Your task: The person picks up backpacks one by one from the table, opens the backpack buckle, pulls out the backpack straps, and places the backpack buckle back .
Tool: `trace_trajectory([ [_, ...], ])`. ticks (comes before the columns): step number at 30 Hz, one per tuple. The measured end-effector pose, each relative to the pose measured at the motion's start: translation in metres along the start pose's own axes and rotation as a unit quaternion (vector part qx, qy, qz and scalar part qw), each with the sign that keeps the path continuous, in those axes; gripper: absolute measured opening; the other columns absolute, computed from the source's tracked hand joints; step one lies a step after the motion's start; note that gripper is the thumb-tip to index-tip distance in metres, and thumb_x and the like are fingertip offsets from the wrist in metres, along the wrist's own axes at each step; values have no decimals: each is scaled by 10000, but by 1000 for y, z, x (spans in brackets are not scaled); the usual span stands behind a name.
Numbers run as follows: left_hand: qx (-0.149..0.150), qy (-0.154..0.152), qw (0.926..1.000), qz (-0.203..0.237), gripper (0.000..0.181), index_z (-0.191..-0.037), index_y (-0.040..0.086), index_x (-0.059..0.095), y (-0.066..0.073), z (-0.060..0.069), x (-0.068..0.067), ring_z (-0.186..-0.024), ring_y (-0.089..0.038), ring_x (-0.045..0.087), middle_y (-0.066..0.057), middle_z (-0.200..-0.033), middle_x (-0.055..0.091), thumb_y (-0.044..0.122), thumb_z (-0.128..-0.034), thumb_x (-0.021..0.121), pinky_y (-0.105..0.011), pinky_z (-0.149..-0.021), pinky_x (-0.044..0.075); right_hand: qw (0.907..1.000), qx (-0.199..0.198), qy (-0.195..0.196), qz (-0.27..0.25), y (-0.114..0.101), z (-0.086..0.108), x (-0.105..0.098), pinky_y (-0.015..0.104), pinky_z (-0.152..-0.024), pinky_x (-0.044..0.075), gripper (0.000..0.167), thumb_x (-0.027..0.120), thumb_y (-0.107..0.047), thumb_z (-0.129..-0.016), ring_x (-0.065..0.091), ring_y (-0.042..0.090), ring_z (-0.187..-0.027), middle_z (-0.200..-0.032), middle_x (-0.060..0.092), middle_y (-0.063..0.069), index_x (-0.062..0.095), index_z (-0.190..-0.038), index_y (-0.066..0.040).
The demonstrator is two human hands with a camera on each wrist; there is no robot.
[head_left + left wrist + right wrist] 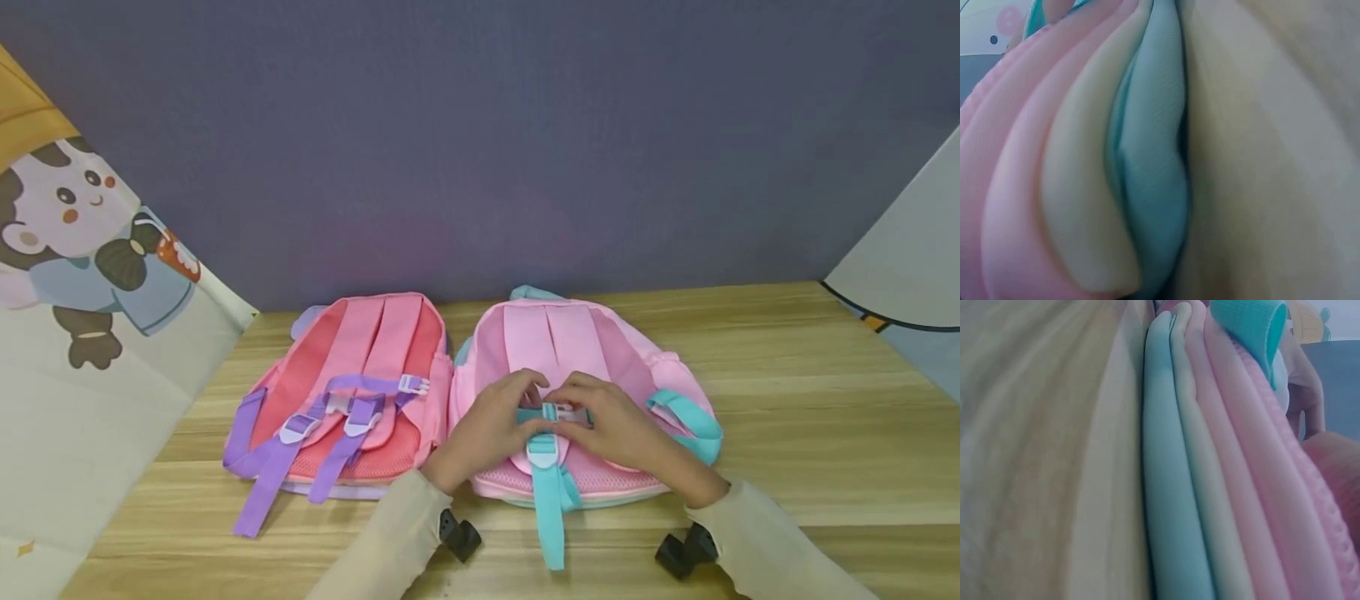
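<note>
A: Where's the white plastic buckle (564, 412)?
B: On the pink fabric backpack (600, 354), lower middle, long axis running left to right, between left hand (491, 421) and right hand (621, 425).
A: Fingers?
B: Left ones pinch its left end, right ones its right; contact partly hidden. Neither hand plainly nearer.
</note>
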State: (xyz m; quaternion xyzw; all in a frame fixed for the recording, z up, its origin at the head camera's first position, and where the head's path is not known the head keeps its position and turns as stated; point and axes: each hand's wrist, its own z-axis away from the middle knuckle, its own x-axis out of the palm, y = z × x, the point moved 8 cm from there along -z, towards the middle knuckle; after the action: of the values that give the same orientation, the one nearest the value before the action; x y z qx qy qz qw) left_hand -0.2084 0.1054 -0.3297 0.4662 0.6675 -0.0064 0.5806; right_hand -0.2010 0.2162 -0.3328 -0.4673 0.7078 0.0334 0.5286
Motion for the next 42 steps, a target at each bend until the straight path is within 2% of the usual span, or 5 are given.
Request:
trace_trajectory([
  [7,-224,-260,9987,374,269,-1107,24,596,-3,0,-5,-855,-154,581,-62,-936,612,46,-849,669,-240,-793,493,9982,-346,327,-351,-2,1,-3,218,-668,441,284,735,-25,-796,475,46,-769,-940,579,-54,656,-1057,-104],
  [12,-412,-74,9985,360,209,-1046,16,631,-5,0,-10,-843,-157,552,-72,-920,593,56,-843,659,-239,-771,478,9953,-590,604,-477,-4,2,-7,212,-641,420,297,727,8,-784,456,53,-740,-878,533,-56,638,-1043,-108],
  [17,-643,122,9967,475,107,-944,40,640,-8,0,-14,-796,-131,511,-49,-863,559,80,-847,663,-227,-726,450,9943,-618,738,-468,-5,1,-9,215,-639,416,290,731,5,-778,453,52,-731,-840,506,-47,635,-1031,-100],
  [29,-782,-58,9939,779,77,-932,40,643,-8,0,-10,-764,-108,494,-32,-843,557,96,-879,639,-215,-714,433,9911,-741,943,-574,-5,2,-11,212,-672,426,322,730,21,-762,466,41,-740,-840,499,-56,631,-1041,-108],
  [42,-1175,420,9895,729,54,-868,52,654,-9,-1,-5,-723,-101,467,-12,-806,542,54,-896,608,-222,-684,399,9867,-938,1028,-840,-4,3,-12,214,-721,460,339,728,20,-765,492,56,-791,-886,533,-47,633,-1065,-106],
])
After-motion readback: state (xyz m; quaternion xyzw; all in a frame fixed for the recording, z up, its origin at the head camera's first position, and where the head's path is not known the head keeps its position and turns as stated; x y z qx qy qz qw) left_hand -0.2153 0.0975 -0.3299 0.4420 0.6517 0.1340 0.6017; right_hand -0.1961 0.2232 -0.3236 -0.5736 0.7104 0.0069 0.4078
